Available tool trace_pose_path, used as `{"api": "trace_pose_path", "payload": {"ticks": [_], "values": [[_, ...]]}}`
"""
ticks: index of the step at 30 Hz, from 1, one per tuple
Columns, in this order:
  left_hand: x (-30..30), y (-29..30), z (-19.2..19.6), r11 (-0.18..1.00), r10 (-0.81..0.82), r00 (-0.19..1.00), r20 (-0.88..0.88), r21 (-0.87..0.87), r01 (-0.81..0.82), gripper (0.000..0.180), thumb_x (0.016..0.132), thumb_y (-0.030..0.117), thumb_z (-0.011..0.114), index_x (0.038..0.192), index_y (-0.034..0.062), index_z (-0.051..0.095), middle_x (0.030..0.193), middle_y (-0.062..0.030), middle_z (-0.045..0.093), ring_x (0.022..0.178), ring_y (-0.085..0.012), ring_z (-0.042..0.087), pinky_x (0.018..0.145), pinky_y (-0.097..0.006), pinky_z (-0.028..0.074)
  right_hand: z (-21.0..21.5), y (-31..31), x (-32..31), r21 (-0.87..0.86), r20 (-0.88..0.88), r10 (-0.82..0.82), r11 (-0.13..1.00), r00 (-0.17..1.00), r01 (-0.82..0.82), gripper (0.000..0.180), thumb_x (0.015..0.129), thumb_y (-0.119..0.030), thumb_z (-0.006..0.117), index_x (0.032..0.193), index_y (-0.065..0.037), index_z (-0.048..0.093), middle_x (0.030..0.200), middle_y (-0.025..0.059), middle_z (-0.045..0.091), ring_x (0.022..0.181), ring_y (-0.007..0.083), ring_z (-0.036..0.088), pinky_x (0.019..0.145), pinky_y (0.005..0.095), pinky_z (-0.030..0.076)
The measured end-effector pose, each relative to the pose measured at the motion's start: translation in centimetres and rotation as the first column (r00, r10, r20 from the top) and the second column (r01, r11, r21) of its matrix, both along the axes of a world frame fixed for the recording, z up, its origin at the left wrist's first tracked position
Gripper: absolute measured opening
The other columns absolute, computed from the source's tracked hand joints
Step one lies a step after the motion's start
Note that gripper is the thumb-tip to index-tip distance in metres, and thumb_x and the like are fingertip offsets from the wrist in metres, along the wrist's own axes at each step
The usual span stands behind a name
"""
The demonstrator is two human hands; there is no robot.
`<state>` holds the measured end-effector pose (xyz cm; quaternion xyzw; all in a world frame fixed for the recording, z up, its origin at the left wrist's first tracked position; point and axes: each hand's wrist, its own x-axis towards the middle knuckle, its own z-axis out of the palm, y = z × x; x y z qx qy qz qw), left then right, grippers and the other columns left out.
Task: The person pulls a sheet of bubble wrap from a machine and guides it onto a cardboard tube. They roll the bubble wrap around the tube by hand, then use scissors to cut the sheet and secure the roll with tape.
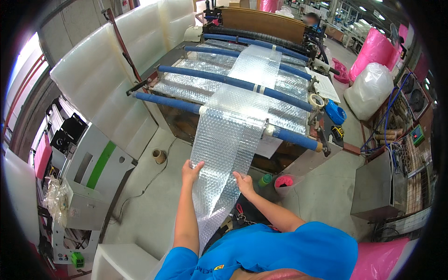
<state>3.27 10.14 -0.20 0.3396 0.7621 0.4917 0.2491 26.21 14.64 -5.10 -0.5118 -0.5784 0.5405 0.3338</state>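
Note:
A long strip of clear bubble wrap (228, 126) runs over the blue rollers (291, 136) of a machine and hangs down toward my body. My left hand (190, 171) grips its left edge, thumb on top. On the opposite edge my right hand (243, 183) pinches the film, also thumb up. Fingers under the sheet are hidden. Between and below my hands the wrap sags, folds inward and passes beside my left forearm. Shiny silvery bubble sheet (186, 79) lies beneath the strip on the machine bed.
Tape rolls (316, 100), a blue tape ring (335, 112) and a yellow-black tool (337, 132) lie at the machine's right side. A bin with pink contents (283, 183) and a green bottle (265, 180) stand below. A cardboard core (159, 156) and cable are on the floor at left.

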Motion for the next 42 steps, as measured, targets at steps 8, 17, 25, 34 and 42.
{"api": "trace_pose_path", "payload": {"ticks": [8, 17, 25, 34, 42], "values": [[0.2, -0.3, -1.1, 1.000, 0.012, 0.999, -0.031, 0.025, -0.011, 0.047, 0.059, 0.033, 0.073, 0.083, -0.0026, 0.053, 0.076, -0.0130, 0.060, 0.069, -0.0206, 0.056, 0.064, -0.031, 0.043, 0.5, -0.5, 0.0, -0.054, -0.010, 0.015, 0.998, 1.000, -0.015, 0.038, 0.077, -0.038, 0.058, 0.063, -0.003, 0.058, 0.049, -0.0027, 0.046, 0.045, 0.0054, 0.041, 0.042, 0.0227, 0.032], [0.2, 4.4, 2.9, 1.000, -0.008, 0.993, -0.119, 0.004, 0.009, 0.050, 0.061, 0.037, 0.070, 0.087, -0.0023, 0.054, 0.081, -0.0143, 0.060, 0.073, -0.0222, 0.057, 0.066, -0.032, 0.043, 3.1, 4.3, -0.4, 0.052, -0.077, -0.031, 0.998, 0.997, 0.035, 0.040, 0.076, -0.039, 0.057, 0.059, -0.003, 0.054, 0.049, 0.0004, 0.047, 0.046, 0.0094, 0.045, 0.045, 0.0253, 0.036], [-0.4, 10.9, 7.5, 1.000, -0.024, 0.990, -0.138, 0.011, 0.026, 0.060, 0.058, 0.048, 0.068, 0.089, -0.0011, 0.055, 0.086, -0.0164, 0.060, 0.081, -0.0285, 0.057, 0.070, -0.035, 0.043, 8.4, 9.9, -1.2, 0.162, -0.246, -0.152, 0.967, 0.957, 0.195, 0.037, 0.077, -0.036, 0.057, 0.059, -0.004, 0.052, 0.051, -0.0015, 0.047, 0.046, 0.0071, 0.043, 0.043, 0.0218, 0.033], [-0.1, 3.1, 5.8, 0.978, -0.204, 0.971, 0.126, -0.027, 0.209, 0.068, 0.054, 0.045, 0.073, 0.098, -0.0027, 0.054, 0.087, -0.0124, 0.060, 0.078, -0.0208, 0.057, 0.070, -0.031, 0.044, 6.2, 5.4, -1.9, 0.083, -0.137, -0.190, 0.976, 0.972, 0.203, 0.037, 0.076, -0.036, 0.058, 0.069, 0.001, 0.060, 0.057, 0.0013, 0.053, 0.051, 0.0071, 0.047, 0.046, 0.0226, 0.036], [-0.5, -5.2, 6.0, 0.999, 0.036, 0.996, -0.087, -0.007, -0.037, 0.049, 0.054, 0.035, 0.076, 0.078, -0.0008, 0.051, 0.073, -0.0127, 0.059, 0.066, -0.0178, 0.056, 0.061, -0.030, 0.044, 5.4, -6.3, -1.1, -0.219, -0.249, -0.004, 0.974, 0.968, -0.052, 0.036, 0.078, -0.034, 0.057, 0.060, -0.004, 0.057, 0.051, 0.0027, 0.050, 0.045, 0.0075, 0.046, 0.044, 0.0206, 0.035]]}}
